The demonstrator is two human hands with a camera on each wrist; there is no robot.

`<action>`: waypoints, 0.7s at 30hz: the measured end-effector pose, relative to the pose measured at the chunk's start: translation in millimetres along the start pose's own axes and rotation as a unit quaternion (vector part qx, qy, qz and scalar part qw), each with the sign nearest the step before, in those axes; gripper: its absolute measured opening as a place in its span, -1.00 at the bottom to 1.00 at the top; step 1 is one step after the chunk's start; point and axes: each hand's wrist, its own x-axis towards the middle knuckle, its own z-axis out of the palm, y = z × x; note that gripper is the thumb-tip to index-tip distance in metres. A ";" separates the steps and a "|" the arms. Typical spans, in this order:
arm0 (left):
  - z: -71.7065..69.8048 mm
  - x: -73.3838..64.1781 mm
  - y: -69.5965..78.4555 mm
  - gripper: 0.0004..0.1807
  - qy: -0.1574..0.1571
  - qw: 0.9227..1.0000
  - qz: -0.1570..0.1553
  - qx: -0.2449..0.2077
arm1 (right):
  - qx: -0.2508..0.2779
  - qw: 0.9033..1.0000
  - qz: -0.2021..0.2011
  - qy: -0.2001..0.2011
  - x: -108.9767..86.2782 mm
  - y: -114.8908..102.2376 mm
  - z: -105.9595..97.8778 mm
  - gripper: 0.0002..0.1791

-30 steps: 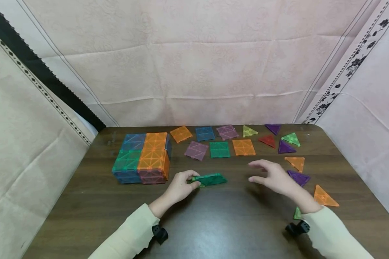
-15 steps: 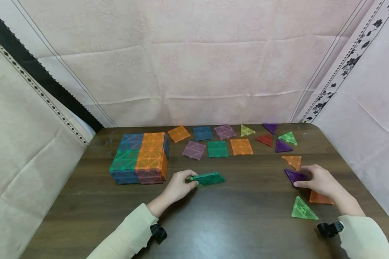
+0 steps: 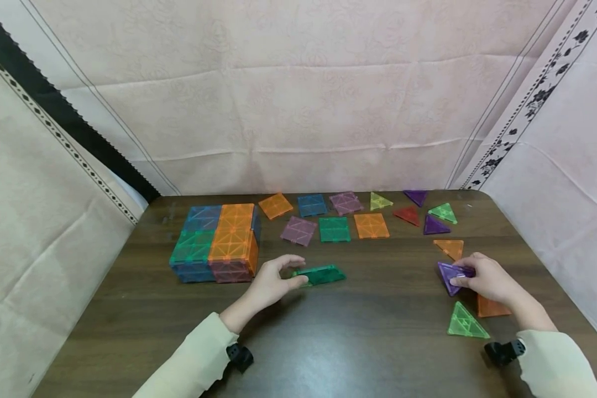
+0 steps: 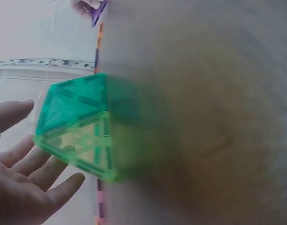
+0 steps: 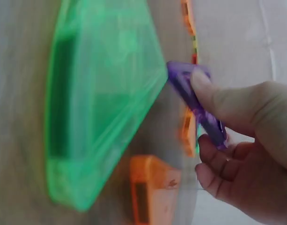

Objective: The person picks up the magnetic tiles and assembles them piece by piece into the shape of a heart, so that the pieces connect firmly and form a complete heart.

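A small prism of magnetic tiles rests on the table, with teal-green panels and a light-green triangular end. Around that end, my left hand has its fingers and thumb spread apart; the left wrist view shows a gap between thumb and prism. Over on the right, my right hand pinches a purple triangular magnetic tile between thumb and fingers. In the right wrist view that purple tile is tilted up off the table. A light-green triangle tile and an orange one lie close by.
A box-shaped block of blue, green and orange tiles stands at the left. Loose square tiles, among them a green one, lie along the back. Several triangles, including a red one, lie at the back right. Cloth hangs behind.
My right hand went from mid-table to the right and has lifted the purple triangle tile. My left fingers have let go of the green prism, which stays in place.
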 end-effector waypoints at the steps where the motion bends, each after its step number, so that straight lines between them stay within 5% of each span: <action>1: -1.2 -0.5 2.8 -0.58 0.008 1.000 0.006 -0.008 | 0.003 1.000 -0.006 0.008 0.4 -3.0 0.2 -0.60; 11: 9.9 -11.9 37.4 -0.56 0.091 0.988 0.115 -0.045 | 0.103 0.993 -0.049 0.038 6.0 -59.3 8.5 -0.86; 16: 26.4 -18.6 55.8 -0.55 0.063 0.986 0.134 -0.075 | 0.172 0.981 -0.090 0.014 6.3 -97.3 16.8 -0.86; 21: 44.6 -21.1 62.4 -0.53 0.007 0.990 0.097 -0.104 | 0.223 0.966 -0.130 -0.009 3.7 -132.2 24.3 -0.88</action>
